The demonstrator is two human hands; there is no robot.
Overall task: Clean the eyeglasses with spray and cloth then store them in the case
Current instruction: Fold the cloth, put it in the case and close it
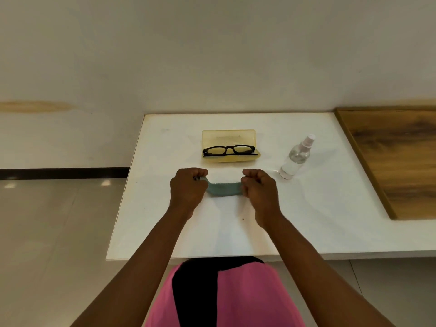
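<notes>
**Cloth stretched between both hands, glasses waiting in the open case**

Left hand (187,188) curled and pinching one end of the teal cloth (223,189); right hand (258,188) curled and pinching the other end. Cloth pulled into a narrow band, held just above or on the white table (318,215), which of the two cannot be told.

Eyeglasses (229,151) lying in the lower tray of the open yellow case (228,138), straight ahead of the hands and a little beyond them, near but apart. Long axis running left to right, parallel to the stretched cloth. Lenses upright and facing back toward the person, temples seemingly folded behind. Roughly centred between the two hands, so neither clearly nearer; right hand perhaps slightly.

Spray bottle (297,158) standing to the right of the case, nozzle up, leaning in the wide-angle view, nearer the right hand.

Wooden board (396,159) at the far right of the table.

Probably an early stage: glasses not yet lifted out, bottle untouched. Likely next, freeing one hand to reach forward for the frame
</notes>
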